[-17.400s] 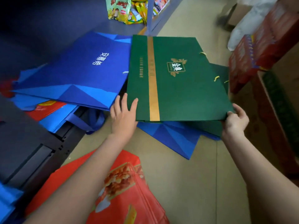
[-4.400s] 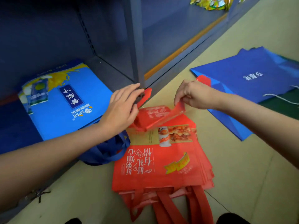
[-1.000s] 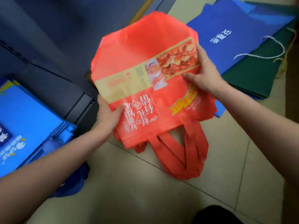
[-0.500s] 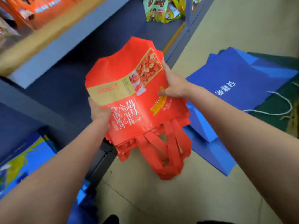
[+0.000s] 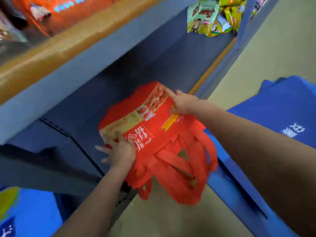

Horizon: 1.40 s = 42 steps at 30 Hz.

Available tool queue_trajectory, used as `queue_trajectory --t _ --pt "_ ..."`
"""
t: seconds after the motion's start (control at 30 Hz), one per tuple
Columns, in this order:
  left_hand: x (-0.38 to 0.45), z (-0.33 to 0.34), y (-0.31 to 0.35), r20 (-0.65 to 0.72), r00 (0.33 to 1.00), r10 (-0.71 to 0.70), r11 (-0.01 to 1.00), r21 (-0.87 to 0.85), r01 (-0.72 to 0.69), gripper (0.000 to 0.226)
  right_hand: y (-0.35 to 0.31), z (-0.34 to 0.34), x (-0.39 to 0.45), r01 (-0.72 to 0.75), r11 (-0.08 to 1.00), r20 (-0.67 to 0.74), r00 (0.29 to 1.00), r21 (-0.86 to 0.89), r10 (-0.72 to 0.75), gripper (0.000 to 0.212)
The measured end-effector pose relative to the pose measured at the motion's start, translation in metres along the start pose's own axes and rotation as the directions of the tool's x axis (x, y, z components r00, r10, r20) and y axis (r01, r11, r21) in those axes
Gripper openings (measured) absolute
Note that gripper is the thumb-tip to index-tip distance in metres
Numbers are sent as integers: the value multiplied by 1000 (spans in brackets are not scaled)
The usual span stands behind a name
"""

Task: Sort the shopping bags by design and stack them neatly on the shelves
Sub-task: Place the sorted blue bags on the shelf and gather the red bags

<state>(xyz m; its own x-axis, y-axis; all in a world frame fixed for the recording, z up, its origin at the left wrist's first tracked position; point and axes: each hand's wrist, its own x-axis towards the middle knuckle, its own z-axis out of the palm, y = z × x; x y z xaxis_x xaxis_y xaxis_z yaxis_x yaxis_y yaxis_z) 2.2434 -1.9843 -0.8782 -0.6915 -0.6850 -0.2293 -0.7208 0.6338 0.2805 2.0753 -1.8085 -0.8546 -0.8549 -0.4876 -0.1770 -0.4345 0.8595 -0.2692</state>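
Observation:
A stack of red shopping bags [image 5: 150,129] with a food picture and white lettering hangs over the front edge of the dark blue bottom shelf [image 5: 106,93], its red handles drooping toward the floor. My left hand [image 5: 121,151] grips the stack's near left corner. My right hand [image 5: 182,101] holds the far right edge, with the index finger stretched along the top. A pile of dark blue bags [image 5: 280,117] lies on the floor at the right. A light blue bag [image 5: 29,212] sits on the shelf at the lower left.
Green and yellow snack packets [image 5: 213,16] lie further along the same shelf. An upper shelf with a yellow edge strip [image 5: 71,41] overhangs, holding orange goods [image 5: 65,9]. A metal upright [image 5: 75,141] divides the shelf bays. Beige floor tiles [image 5: 266,48] run along the right.
Both hands have carried the red stack forward and down toward the bottom shelf. The view is blurred from the motion.

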Motion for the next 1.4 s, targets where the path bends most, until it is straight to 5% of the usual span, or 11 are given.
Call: queue_trajectory --t 0.17,0.3,0.4,0.53,0.73,0.9,0.97,1.1,1.2,1.3,1.4 --pt "-1 -16 12 26 995 93 994 64 -94 53 24 18 2 128 979 53 989 159 -138 86" --pt "-33 -20 48 399 838 372 885 117 -450 84 52 2 -46 154 942 244 942 297 -230 111" --pt "-58 -1 70 549 771 323 811 258 -524 112 67 3 -68 212 962 398 879 170 -264 125" --pt "-64 14 72 456 836 306 718 466 -517 123 59 19 -67 213 969 245 940 128 -239 105" --pt "-36 5 63 195 948 251 881 360 -307 110 22 -8 -25 302 916 -178 949 263 -262 53" --pt "-23 -1 64 197 977 78 932 333 -141 107 8 27 -33 122 916 -38 992 382 -117 67" --pt "-32 1 71 130 973 191 892 391 -228 105 24 29 -47 29 906 -87 996 423 9 70" --pt "-68 21 110 45 768 638 688 413 -596 100 91 30 -87 -191 836 -149 940 514 306 55" --pt "-100 49 155 336 602 724 437 452 -778 86 150 33 -132 -453 720 -57 825 525 562 54" --pt "-140 86 182 834 335 438 -26 384 -923 73 197 35 -188 -619 593 13 697 514 717 53" --pt "-179 109 206 936 223 271 -107 259 -960 86 230 39 -256 -742 392 116 529 544 841 55"
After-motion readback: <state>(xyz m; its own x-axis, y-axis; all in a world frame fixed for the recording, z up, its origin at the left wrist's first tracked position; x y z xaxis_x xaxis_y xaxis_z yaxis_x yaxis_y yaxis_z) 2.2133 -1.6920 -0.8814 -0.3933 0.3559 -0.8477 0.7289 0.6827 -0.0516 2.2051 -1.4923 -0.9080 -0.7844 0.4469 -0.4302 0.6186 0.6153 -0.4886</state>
